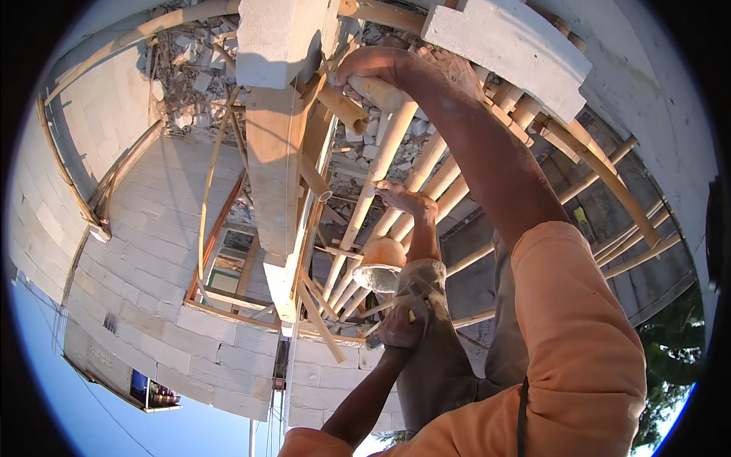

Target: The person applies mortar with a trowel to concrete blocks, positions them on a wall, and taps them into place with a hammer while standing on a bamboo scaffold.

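Note:
My right hand reaches far ahead, its fingers curled around a thick bamboo pole beside the wall top. Down by my left thigh, my left hand is closed on a hand tool with a yellow part; its blade is hard to make out. Just ahead of that hand, an orange bucket with a grey, mortar-crusted rim tilts on the bamboo poles. A white block rests on the wall left of my right hand, and a wooden board with a thin string runs along the wall.
My bare foot stands on the bamboo scaffold, high above rubble. Another large white block lies at the far right on bamboo. Pale block walls and a wood-framed opening are at left. Loose wood strips jut near the wall.

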A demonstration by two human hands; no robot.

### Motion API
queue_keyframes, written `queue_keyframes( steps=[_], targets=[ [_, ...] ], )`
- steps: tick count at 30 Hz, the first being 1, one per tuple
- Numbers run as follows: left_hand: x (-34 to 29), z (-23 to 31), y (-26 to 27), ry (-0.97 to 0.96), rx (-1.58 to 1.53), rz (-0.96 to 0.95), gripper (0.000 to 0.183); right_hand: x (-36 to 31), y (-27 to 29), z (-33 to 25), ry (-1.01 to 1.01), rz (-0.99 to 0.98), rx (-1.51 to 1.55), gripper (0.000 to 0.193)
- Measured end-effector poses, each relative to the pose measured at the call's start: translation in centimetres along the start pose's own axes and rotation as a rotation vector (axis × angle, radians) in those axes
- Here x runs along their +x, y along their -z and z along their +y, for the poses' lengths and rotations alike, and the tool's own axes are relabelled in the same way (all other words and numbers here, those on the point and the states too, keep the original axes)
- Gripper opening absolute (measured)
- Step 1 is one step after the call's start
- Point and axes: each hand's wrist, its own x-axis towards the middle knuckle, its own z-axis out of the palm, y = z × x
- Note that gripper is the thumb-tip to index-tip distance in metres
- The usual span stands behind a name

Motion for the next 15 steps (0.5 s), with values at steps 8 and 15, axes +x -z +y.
queue_keyframes(
  steps=[8,15],
  targets=[
    [0.1,1.2,-0.5,0.136,-0.038,-0.042,0.018,-0.4,0.0,0.5,0.070,-0.142,0.333,0.013],
    [0.7,2.1,-1.2,0.143,-0.003,-0.059,0.017,-3.5,-0.4,-0.6,0.028,-0.466,0.678,0.041]
  ],
)
